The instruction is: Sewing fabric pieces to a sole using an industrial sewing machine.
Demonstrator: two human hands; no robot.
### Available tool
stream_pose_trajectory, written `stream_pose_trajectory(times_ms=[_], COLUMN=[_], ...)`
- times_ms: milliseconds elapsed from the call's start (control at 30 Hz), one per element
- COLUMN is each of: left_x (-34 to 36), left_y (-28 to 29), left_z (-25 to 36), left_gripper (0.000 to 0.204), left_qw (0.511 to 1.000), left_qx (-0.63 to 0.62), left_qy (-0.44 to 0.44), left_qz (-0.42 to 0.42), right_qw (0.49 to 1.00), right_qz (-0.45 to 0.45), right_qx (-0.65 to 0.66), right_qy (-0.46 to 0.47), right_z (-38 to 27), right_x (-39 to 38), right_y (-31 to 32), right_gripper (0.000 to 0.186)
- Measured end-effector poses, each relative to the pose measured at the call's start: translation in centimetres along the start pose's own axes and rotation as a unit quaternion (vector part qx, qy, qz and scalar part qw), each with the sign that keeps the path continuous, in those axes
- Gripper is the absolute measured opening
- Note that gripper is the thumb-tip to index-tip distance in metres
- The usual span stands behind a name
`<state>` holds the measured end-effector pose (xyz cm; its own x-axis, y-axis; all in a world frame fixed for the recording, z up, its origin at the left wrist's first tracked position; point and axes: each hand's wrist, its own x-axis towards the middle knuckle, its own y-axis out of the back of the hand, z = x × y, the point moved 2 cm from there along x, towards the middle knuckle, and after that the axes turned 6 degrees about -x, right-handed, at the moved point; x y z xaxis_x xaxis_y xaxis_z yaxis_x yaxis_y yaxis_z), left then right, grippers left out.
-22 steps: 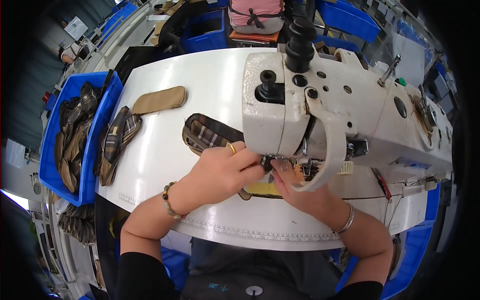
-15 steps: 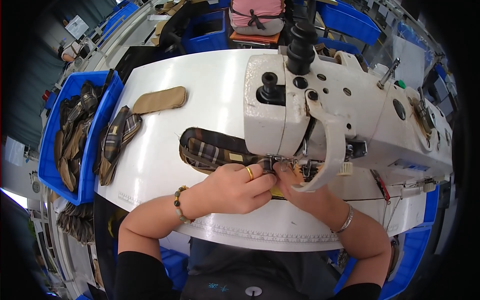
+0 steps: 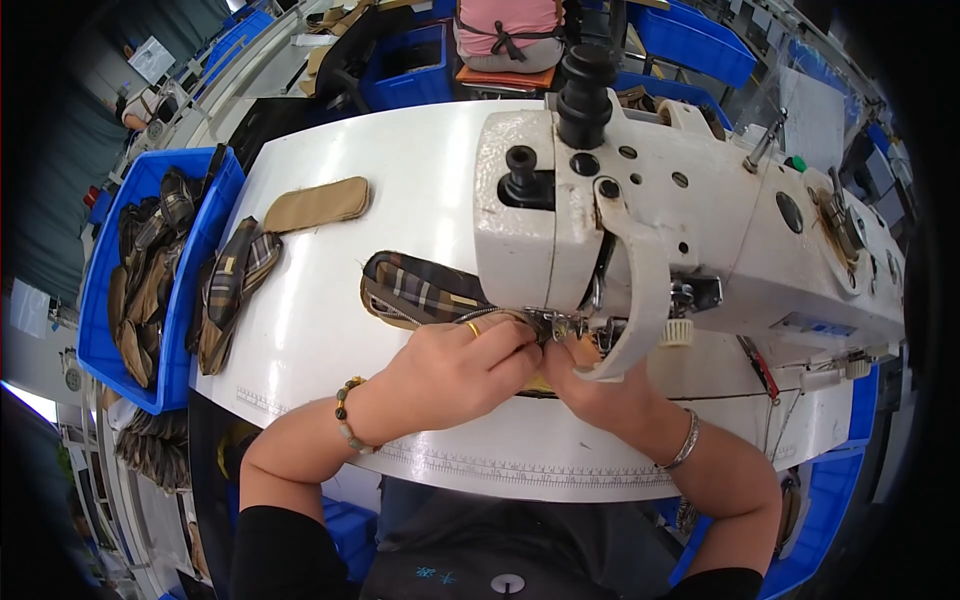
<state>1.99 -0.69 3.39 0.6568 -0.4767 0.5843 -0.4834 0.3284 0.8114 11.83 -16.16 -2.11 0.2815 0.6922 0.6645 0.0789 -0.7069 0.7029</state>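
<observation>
A plaid fabric pouch (image 3: pixel 425 284) with a zipper along its near edge lies on the white table, its right end under the head of the white sewing machine (image 3: pixel 540 230). My left hand (image 3: pixel 455 365), with a gold ring, is closed on the pouch's near edge just left of the presser foot (image 3: pixel 562 325). Against it, at the needle area, my right hand (image 3: pixel 595 385) pinches the right end of the same pouch edge. Its fingertips are partly hidden behind the machine's curved guard (image 3: pixel 645 290).
On the table's left lie a tan oval fabric piece (image 3: pixel 318 204) and a folded plaid pouch (image 3: pixel 235 285). A blue bin (image 3: pixel 95 330) beside them holds more pouches. Red-handled snips (image 3: pixel 762 370) rest right of the machine. A person in pink (image 3: pixel 508 30) sits beyond.
My left hand has shifted slightly left and down, its fingers curling more over the zipper edge. The pouch's near edge lies differently, with more zipper showing. The whole view has moved slightly.
</observation>
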Motion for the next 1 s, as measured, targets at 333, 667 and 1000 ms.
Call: stream_pose_trajectory(times_ms=[333, 667, 1000], left_x=[-0.4, -1.3, -1.5], left_y=[-0.2, -1.5, -2.5], left_z=[-2.5, -3.8, -3.4], left_gripper=[0.014, 0.018, 0.036], left_qw=[0.98, 0.964, 0.966], left_qx=[-0.018, -0.122, -0.151], left_qy=[0.194, 0.233, 0.207], left_qz=[-0.038, 0.027, -0.02], right_qw=[0.995, 0.997, 0.998], right_qz=[0.022, -0.008, -0.051], right_qx=[-0.063, -0.039, -0.023], right_qy=[0.069, 0.071, 0.032], right_z=[0.6, 0.6, -0.4], right_x=[0.1, 0.2, 0.6], right_y=[0.0, 0.0, -0.1], right_gripper=[0.008, 0.013, 0.005])
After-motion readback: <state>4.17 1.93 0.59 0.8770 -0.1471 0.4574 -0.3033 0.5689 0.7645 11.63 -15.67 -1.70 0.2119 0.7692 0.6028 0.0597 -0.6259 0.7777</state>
